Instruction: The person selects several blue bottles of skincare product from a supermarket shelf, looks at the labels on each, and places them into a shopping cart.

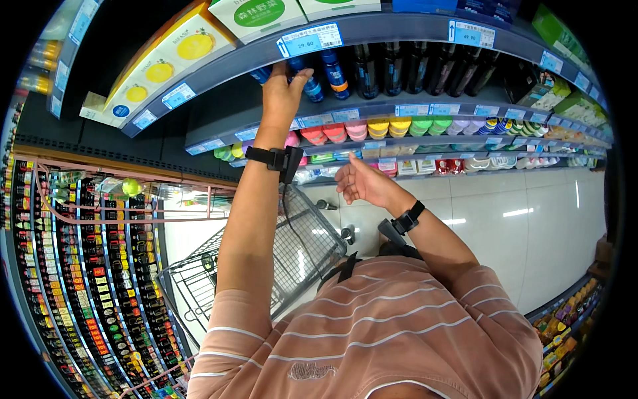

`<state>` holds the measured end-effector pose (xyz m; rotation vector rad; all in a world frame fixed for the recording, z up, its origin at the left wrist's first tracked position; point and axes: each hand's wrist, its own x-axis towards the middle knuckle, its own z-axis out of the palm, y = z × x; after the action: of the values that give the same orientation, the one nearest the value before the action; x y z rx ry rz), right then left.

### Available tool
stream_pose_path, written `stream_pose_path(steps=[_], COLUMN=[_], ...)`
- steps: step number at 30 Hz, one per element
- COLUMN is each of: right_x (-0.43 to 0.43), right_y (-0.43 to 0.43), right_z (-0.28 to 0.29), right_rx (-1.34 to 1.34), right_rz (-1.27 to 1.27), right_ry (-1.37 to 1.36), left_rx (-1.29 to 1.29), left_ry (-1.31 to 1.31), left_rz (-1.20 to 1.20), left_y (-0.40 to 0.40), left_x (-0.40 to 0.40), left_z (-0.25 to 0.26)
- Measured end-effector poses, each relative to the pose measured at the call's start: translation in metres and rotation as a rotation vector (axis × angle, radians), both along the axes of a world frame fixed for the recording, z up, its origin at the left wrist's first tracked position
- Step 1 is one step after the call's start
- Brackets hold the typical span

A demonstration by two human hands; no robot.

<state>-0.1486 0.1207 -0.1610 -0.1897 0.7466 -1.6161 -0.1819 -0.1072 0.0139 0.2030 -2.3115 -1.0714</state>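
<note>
My left hand (283,95) reaches in under the edge of a shelf, among blue bottles. Its thumb lies across one blue bottle (314,91). The fingertips are hidden, so whether they close on a bottle is unclear. Left of the hand, part of another blue bottle (260,76) shows. To the right stands a blue bottle with an orange band (337,75). My right hand (368,182) hangs in the air before the lower shelves, fingers curled slightly and apart, holding nothing.
Dark bottles (392,70) line the same shelf, with colourful tubs (334,132) below. Overhead, a shelf edge (398,31) carries price tags and boxes (194,46). A wire shopping cart (299,249) stands beside me at left. Shelves of jars (94,274) lie further left.
</note>
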Motion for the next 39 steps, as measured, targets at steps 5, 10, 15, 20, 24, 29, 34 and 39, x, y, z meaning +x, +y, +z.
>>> stream_pose_path(steps=[5, 10, 15, 20, 24, 29, 34, 39], right_x=[0.000, 0.001, 0.001, 0.016, 0.041, 0.077, 0.124, 0.172], right_y=[0.000, -0.006, -0.009, -0.021, -0.045, -0.075, -0.110, -0.143], right_z=[0.001, 0.002, 0.005, 0.003, -0.008, -0.033, -0.044, -0.050], right_rx=[0.027, 0.014, 0.070, 0.115, 0.137, 0.223, 0.278, 0.359], right_rz=[-0.010, 0.014, 0.031, 0.077, 0.241, 0.416, 0.554, 0.621], right_ry=[0.007, 0.018, 0.027, 0.163, 0.147, 0.112, 0.229, 0.193], left_rx=[-0.020, -0.079, 0.178, 0.392, 0.571, 0.686, 0.806, 0.849], left_ry=[-0.043, 0.085, 0.148, -0.047, -0.174, -0.218, -0.137, -0.265], left_rz=[0.016, 0.021, 0.103, 0.269, 0.425, 0.768, 1.025, 1.069], left_y=[0.004, -0.008, -0.004, -0.005, -0.035, -0.065, -0.106, -0.167], left_x=[0.003, 0.010, 0.056, 0.158, 0.280, 0.419, 0.535, 0.600], left_z=[0.005, -0.004, -0.029, -0.098, -0.177, -0.209, -0.217, -0.255])
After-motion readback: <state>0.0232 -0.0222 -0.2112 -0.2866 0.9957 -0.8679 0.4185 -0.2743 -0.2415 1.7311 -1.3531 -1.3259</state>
